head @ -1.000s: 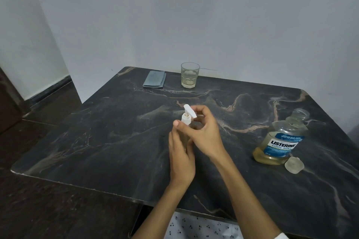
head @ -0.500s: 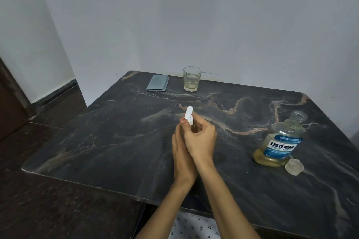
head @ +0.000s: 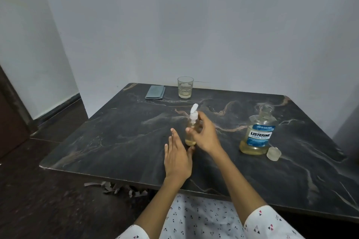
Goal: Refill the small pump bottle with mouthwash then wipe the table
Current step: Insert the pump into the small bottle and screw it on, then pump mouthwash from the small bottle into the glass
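Pump bottle point(head: 191, 129) upright mid-tabletop point(head: 116, 141), pump head on, yellowish liquid inside, so refill looks done. Right hand point(head: 205, 137) wraps it loosely, fingers curled round body, probably steadying. Left hand point(head: 177, 156) flat, fingers spread, holding nothing, just beside base. Listerine point(head: 257, 135) uncapped at right, cap point(head: 274, 153) beside it. Cloth point(head: 155, 92) at far edge near glass point(head: 185, 87), wiping likely next.

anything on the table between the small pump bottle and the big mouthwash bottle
Only the right hand, wrapped around the small pump bottle. Past it, bare dark table runs to the mouthwash bottle, as the head view shows.
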Motion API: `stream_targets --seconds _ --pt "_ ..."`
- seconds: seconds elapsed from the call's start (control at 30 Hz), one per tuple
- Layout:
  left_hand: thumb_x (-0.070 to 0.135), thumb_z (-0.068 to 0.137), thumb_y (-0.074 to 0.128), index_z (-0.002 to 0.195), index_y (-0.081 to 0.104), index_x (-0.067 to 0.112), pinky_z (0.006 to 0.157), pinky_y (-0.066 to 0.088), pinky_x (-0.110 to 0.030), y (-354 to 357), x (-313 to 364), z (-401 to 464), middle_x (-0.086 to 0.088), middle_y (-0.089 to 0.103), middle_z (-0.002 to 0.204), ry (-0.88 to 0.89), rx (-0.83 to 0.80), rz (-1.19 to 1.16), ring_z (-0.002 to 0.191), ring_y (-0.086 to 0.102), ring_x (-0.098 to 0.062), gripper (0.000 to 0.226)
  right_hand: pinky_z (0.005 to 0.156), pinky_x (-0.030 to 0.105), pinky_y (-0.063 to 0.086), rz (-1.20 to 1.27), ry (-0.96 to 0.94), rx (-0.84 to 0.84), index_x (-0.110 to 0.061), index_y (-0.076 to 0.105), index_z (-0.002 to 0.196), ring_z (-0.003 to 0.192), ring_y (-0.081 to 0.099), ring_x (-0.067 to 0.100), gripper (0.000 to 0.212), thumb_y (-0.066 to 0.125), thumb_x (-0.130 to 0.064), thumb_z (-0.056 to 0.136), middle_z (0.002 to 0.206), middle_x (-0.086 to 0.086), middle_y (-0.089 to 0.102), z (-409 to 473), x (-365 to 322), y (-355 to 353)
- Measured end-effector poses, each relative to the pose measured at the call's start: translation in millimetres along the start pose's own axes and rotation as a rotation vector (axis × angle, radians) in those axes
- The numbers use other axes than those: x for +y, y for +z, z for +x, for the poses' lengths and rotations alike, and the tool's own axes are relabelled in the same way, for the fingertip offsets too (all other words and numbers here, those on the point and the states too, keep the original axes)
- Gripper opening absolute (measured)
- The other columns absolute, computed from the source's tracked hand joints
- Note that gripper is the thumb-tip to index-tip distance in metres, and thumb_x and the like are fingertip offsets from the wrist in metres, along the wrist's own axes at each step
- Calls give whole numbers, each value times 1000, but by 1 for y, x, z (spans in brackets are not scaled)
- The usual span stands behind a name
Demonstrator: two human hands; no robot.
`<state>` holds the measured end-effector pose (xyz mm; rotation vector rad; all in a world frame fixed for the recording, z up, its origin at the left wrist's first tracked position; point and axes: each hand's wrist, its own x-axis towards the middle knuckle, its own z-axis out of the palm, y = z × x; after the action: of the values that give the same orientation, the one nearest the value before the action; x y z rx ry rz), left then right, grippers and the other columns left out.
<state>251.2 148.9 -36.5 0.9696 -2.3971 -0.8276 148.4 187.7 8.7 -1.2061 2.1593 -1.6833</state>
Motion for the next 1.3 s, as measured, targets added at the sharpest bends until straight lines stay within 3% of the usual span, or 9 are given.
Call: stream_targets --seconds 0.33,0.5,0.6,0.7,0.77,0.87,1.0,1.17,1.3 --pt "54 98 19 150 -10 15 117 -5 -38 -4 -8 14 -5 4 160 132 -17 307 148 -1 -20 71 91 28 40 -62 84 264 -15 50 126 105 47 9 51 73 -8 80 109 -11 50 29 15 -46" --pt "59 96 18 149 19 11 118 3 -43 -7 -6 43 -8 45 144 94 -45 385 135 38 -21 72 90 27 40 -60 105 310 -16 51 125 106 49 10 52 74 -9 79 117 -2 57 40 32 -47" --pt "59 96 17 151 10 14 118 2 -42 -3 -3 62 -7 23 157 139 -87 392 145 17 -21 71 92 30 43 -61 101 338 -20 51 124 110 51 12 53 76 -12 78 121 -1 59 46 41 -43" --pt "57 97 22 143 33 12 110 28 -43 2 6 78 -12 40 147 99 -209 426 136 36 -28 66 93 32 45 -77 87 375 -24 51 123 109 53 10 54 77 -15 76 117 -7 59 52 47 -39" --pt "51 98 35 115 55 13 87 45 -41 -3 14 95 -12 62 117 61 -61 348 111 57 -32 47 92 35 48 -80 96 377 -27 52 121 108 56 12 55 79 -18 74 118 -6 61 56 49 -36" --pt "24 90 62 115 57 16 83 50 -40 -9 23 127 -8 67 104 25 104 119 102 62 -29 26 89 39 51 -106 101 402 -28 54 114 106 59 15 52 82 -23 71 117 -3 62 60 53 -29" --pt "5 77 75 126 48 14 86 52 -40 -9 22 182 -9 65 109 -71 108 -53 103 62 -27 57 75 23 49 -107 52 455 -32 50 99 96 60 11 49 86 -27 66 109 -7 60 63 57 -25" --pt "55 68 76 116 52 11 79 45 -37 4 18 251 -10 60 112 -188 249 -82 109 56 -30 69 68 18 47 -112 32 453 -33 45 92 87 57 4 51 87 -28 63 102 -10 57 68 64 -23" --pt "53 65 80 150 8 16 106 33 -50 16 14 308 -16 25 153 -147 41 -91 137 31 -36 116 65 18 48 -73 32 430 -38 44 87 89 58 -3 50 87 -29 63 101 -16 56 70 72 -23"
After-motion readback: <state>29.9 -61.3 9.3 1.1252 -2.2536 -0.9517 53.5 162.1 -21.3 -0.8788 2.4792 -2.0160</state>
